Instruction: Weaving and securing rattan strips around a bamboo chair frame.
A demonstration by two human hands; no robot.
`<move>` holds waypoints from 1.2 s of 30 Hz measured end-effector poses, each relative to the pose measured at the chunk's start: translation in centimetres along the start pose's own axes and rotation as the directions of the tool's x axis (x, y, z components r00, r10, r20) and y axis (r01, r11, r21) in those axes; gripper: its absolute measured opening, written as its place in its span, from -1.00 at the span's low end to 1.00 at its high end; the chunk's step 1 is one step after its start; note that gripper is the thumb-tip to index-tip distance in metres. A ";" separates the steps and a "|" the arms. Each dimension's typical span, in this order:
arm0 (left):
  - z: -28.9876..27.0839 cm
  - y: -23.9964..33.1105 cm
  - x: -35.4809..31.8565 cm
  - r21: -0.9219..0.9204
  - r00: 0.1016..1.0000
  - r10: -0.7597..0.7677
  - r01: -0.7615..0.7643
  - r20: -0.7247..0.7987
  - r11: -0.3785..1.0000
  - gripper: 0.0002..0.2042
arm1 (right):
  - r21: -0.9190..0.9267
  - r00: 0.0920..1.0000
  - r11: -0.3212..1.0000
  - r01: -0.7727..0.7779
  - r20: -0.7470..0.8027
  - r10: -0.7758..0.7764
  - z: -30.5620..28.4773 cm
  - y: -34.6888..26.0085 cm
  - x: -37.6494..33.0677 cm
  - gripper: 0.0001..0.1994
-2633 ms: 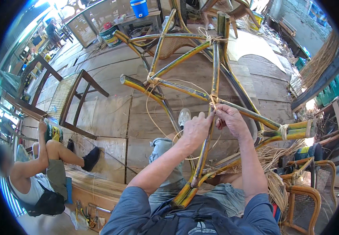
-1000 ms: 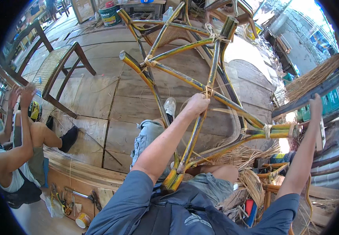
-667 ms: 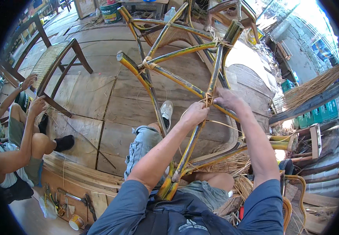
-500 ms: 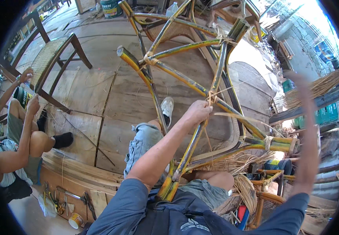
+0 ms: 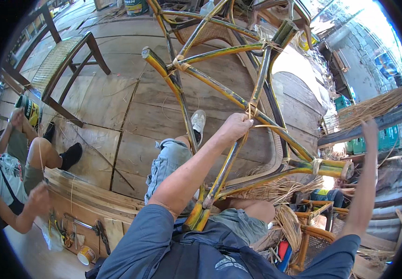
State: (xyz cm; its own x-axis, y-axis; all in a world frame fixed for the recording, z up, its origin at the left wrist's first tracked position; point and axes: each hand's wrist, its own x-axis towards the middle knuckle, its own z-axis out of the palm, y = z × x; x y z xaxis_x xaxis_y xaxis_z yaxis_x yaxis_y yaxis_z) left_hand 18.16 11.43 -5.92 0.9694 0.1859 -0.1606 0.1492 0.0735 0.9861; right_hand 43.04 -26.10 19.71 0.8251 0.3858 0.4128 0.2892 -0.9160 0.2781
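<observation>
A frame of yellow-and-dark bamboo-like poles (image 5: pixel 216 89) leans across my lap and legs, its joints wrapped with pale strips. My left hand (image 5: pixel 238 126) is closed at the middle joint, pinching a thin rattan strip (image 5: pixel 249 111) wound around the crossing poles. From that joint a loose length of strip (image 5: pixel 268 126) runs off to the right. Out at the right, my right hand (image 5: pixel 370 132) is raised in front of the beam, its fingers curled. Whatever it may hold is too fine to make out.
A bundle of fibre strips (image 5: pixel 373 109) lies over a wooden beam (image 5: pixel 389 122) at right. A co-worker (image 5: pixel 17 186) sits at left beside a chair with a woven seat (image 5: pixel 54 63). Tools (image 5: pixel 101 232) and a small tub (image 5: pixel 86 255) lie at lower left. A caned chair (image 5: pixel 312 246) stands lower right.
My right hand has come down from higher up and its blur has lessened. The loose strip now curves shorter beside the joint. My left hand stays there. The co-worker's hands have moved.
</observation>
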 end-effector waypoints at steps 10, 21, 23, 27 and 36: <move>-0.3 0.8 -1.2 -0.038 0.996 0.045 -0.048 -0.073 0.998 -0.73 | 0.769 0.563 0.639 0.020 0.520 -0.642 4.1 -28.9 -10.5 -0.75; -0.3 3.1 -2.2 0.108 0.980 0.021 0.000 -0.200 0.994 -0.70 | 0.746 0.828 0.470 0.472 -0.192 -0.527 8.6 -34.8 -10.1 -0.87; 0.5 2.3 -2.2 0.152 0.962 0.108 -0.071 -0.251 0.986 -0.70 | 0.761 0.850 0.464 0.453 -0.211 -0.482 8.6 -34.8 -9.9 -0.88; 3.1 0.1 -1.7 0.227 0.937 0.159 -0.089 -0.310 0.970 -0.72 | 0.782 0.843 0.492 0.381 -0.076 -0.532 9.9 -33.2 -9.0 -0.88; 6.7 0.1 -0.6 -0.596 0.951 -0.309 0.232 -0.027 0.768 -0.76 | 0.610 0.921 0.691 0.388 -0.275 -0.275 5.9 -34.0 -11.5 -0.89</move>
State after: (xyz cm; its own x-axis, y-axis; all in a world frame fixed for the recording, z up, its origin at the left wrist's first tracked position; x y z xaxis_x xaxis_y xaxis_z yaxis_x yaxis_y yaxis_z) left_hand 18.91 4.79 -5.44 0.8702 0.1807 -0.4583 0.2236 0.6841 0.6943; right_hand 26.60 -0.08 0.37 0.5472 0.6375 0.5424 0.8162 -0.5500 -0.1771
